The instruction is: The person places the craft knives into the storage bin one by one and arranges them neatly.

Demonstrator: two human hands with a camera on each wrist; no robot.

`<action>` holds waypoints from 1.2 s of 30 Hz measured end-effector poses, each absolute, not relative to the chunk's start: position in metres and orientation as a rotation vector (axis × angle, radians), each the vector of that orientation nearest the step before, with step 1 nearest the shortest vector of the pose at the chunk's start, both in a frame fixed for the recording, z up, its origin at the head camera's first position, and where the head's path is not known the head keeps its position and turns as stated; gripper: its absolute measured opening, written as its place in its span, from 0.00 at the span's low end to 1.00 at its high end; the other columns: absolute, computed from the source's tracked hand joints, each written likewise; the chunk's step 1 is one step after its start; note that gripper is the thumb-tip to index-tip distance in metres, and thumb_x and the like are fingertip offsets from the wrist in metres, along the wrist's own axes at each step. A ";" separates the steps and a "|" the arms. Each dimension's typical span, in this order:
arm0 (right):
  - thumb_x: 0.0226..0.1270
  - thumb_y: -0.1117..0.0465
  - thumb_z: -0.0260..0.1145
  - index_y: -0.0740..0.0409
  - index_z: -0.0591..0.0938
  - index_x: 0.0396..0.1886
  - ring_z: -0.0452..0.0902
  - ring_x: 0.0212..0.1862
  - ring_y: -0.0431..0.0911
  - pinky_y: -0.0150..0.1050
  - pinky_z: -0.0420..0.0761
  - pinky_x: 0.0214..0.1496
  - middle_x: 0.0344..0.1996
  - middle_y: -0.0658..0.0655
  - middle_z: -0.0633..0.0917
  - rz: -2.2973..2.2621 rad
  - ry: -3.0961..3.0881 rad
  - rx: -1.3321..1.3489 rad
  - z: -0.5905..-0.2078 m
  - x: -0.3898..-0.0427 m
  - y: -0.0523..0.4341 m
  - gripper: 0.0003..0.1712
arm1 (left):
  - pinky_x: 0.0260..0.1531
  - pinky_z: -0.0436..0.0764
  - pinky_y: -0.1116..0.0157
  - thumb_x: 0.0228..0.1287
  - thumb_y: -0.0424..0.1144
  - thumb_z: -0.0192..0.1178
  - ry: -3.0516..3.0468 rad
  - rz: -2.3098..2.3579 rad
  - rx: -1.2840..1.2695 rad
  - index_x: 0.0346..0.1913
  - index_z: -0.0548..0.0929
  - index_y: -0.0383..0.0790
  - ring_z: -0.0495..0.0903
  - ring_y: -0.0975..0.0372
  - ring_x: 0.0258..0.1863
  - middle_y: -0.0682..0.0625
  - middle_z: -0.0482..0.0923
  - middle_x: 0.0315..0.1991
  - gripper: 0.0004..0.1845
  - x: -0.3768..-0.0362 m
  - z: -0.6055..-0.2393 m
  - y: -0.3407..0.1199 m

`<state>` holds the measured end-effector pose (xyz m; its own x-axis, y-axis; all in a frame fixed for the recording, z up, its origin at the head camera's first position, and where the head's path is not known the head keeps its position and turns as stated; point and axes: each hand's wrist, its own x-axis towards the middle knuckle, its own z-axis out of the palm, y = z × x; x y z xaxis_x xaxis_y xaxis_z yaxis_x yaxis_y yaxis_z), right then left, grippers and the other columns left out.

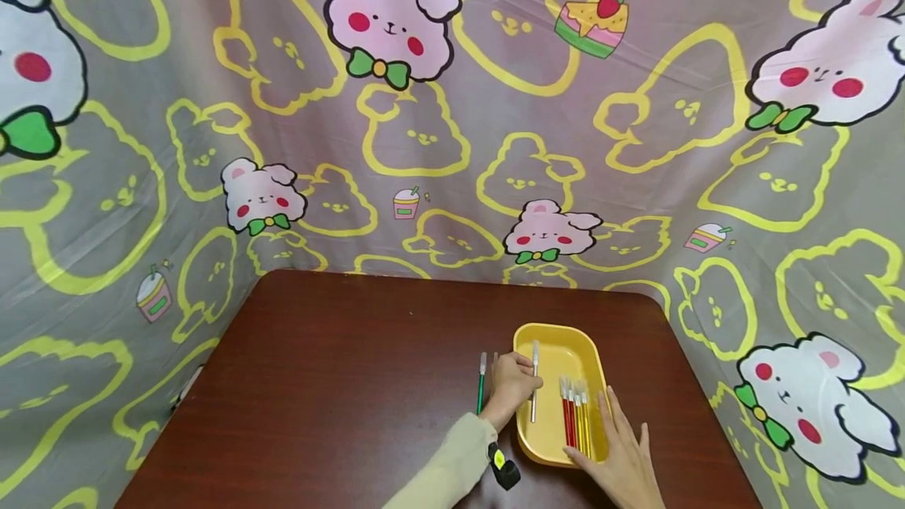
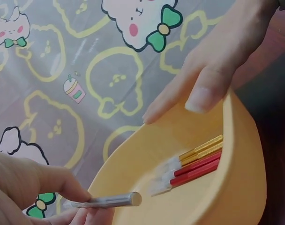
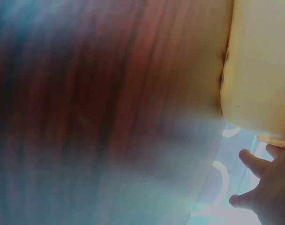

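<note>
My left hand (image 1: pixel 512 385) pinches a silver craft knife (image 1: pixel 535 399) between thumb and fingers, over the left side of a yellow tray (image 1: pixel 526 446). Its clear cap points away, and the handle's flat end shows in the left wrist view. Inside the tray, red craft knives (image 1: pixel 569 419) and gold craft knives (image 1: pixel 584 426) lie side by side, capped. My right hand (image 1: pixel 625 458) rests at the tray's near right corner with fingers spread and fairly straight, the thumb over the rim. In the right wrist view, spread fingers (image 3: pixel 255 164) show beside the tray.
A green craft knife (image 1: pixel 482 383) lies on the brown table (image 1: pixel 339 383) left of the tray. Another clear cap (image 1: pixel 496 358) shows beside it, the rest hidden by my left hand. A patterned cloth (image 1: pixel 424 140) hangs around the table's back and sides.
</note>
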<state>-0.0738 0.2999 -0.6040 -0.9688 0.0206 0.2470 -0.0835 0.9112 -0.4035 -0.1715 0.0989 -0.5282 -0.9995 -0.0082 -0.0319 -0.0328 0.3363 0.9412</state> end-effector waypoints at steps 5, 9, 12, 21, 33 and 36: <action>0.56 0.32 0.77 0.59 0.56 0.85 0.72 0.69 0.73 0.84 0.51 0.66 0.82 0.66 0.58 0.610 -2.837 0.043 -0.603 -0.074 0.301 0.68 | 0.24 0.79 0.67 0.44 0.28 0.78 2.687 1.706 -0.027 0.31 0.87 0.42 0.77 0.68 0.22 0.58 0.81 0.22 0.12 -0.176 -0.544 0.114; 0.56 0.31 0.76 0.59 0.56 0.85 0.70 0.70 0.72 0.84 0.51 0.66 0.82 0.66 0.58 0.608 -2.843 0.041 -0.604 -0.075 0.299 0.67 | 0.24 0.79 0.64 0.44 0.31 0.80 2.809 1.605 -0.032 0.31 0.86 0.45 0.76 0.68 0.22 0.59 0.80 0.23 0.13 -0.180 -0.560 0.125; 0.56 0.31 0.76 0.59 0.57 0.85 0.70 0.70 0.72 0.84 0.51 0.66 0.81 0.67 0.59 0.599 -2.843 0.039 -0.605 -0.075 0.299 0.67 | 0.25 0.80 0.65 0.44 0.28 0.80 2.760 1.649 -0.031 0.32 0.86 0.42 0.77 0.67 0.23 0.58 0.80 0.23 0.14 -0.175 -0.552 0.127; 0.55 0.32 0.77 0.60 0.59 0.84 0.72 0.69 0.72 0.84 0.52 0.66 0.81 0.66 0.60 0.580 -2.813 0.060 -0.606 -0.076 0.300 0.67 | 0.29 0.81 0.62 0.43 0.23 0.74 2.776 1.603 -0.057 0.31 0.83 0.39 0.75 0.63 0.24 0.56 0.75 0.22 0.13 -0.167 -0.545 0.142; 0.56 0.32 0.77 0.61 0.58 0.84 0.71 0.69 0.73 0.84 0.52 0.66 0.81 0.68 0.60 0.595 -2.835 0.032 -0.603 -0.074 0.300 0.67 | 0.14 0.47 0.69 0.41 0.17 0.63 2.711 1.678 -0.072 0.17 0.51 0.54 0.46 0.67 0.14 0.63 0.41 0.14 0.33 -0.157 -0.572 0.158; 0.56 0.32 0.77 0.62 0.59 0.84 0.71 0.69 0.72 0.84 0.52 0.66 0.81 0.68 0.60 0.596 -2.827 0.039 -0.603 -0.074 0.301 0.66 | 0.14 0.45 0.70 0.40 0.15 0.61 2.705 1.678 -0.068 0.17 0.50 0.54 0.45 0.68 0.14 0.63 0.40 0.14 0.34 -0.155 -0.577 0.159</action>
<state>-0.0737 0.3008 -0.6030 -0.9679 0.0255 0.2499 -0.0776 0.9158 -0.3941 -0.1548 0.1593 -0.5772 -0.9982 -0.0586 0.0139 -0.0136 0.4437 0.8961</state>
